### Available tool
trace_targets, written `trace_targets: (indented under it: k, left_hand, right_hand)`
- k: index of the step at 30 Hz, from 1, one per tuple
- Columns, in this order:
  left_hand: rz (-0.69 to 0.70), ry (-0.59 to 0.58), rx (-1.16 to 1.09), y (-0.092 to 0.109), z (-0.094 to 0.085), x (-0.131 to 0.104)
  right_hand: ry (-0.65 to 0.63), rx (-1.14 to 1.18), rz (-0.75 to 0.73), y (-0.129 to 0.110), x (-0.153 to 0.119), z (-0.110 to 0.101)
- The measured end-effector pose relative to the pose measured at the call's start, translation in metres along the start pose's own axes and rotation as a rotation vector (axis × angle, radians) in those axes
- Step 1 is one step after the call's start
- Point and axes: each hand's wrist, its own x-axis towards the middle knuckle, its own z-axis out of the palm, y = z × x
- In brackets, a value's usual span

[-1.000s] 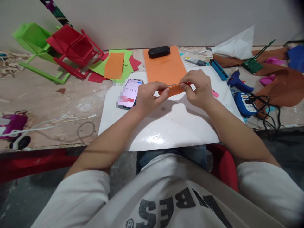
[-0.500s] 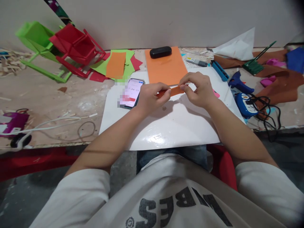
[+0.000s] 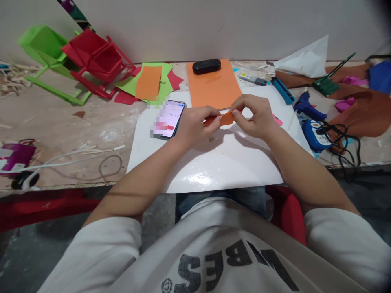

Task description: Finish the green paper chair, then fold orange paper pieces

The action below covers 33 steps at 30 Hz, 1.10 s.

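Between my two hands, a little above the white sheet [image 3: 195, 162], is a narrow strip of orange paper [image 3: 226, 119]. My left hand [image 3: 200, 122] pinches its left end between thumb and fingers. The right end is pinched by the thumb and fingertips of my right hand [image 3: 252, 112]. Parts of the strip are hidden behind my fingers. Just beyond lies a larger orange sheet [image 3: 214, 90] with a black case [image 3: 207, 66] on it. A phone [image 3: 171, 119] with a lit timer screen lies beside my left hand.
Red [image 3: 94, 57] and green [image 3: 45, 61] paper rocking-chair models stand at the left back. Coloured paper scraps [image 3: 148, 82] lie near them. To the right are a cutter knife [image 3: 283, 90], a blue glue gun [image 3: 309, 106], a blue device with black cable [image 3: 317, 135] and brown paper [image 3: 366, 118].
The orange strip has shifted slightly between my fingers and shows a different angle. My left hand has edged a little to the right. Both hands keep their pinch.
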Motion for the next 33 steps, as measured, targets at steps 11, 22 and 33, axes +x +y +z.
trace_targets:
  k: [11, 22, 33]
  left_hand:
    - [0.016, -0.07, 0.028, 0.012, -0.002, -0.002]
    - [-0.143, -0.113, 0.001, 0.008, -0.005, 0.001]
    - [-0.24, -0.23, 0.017, 0.007, -0.012, 0.008]
  right_hand:
    - [-0.089, -0.002, 0.008, -0.023, 0.0, 0.007]
    - [-0.169, 0.029, 0.087, -0.006, 0.005, -0.015]
    - [-0.168, -0.042, 0.207, 0.011, 0.007, -0.025]
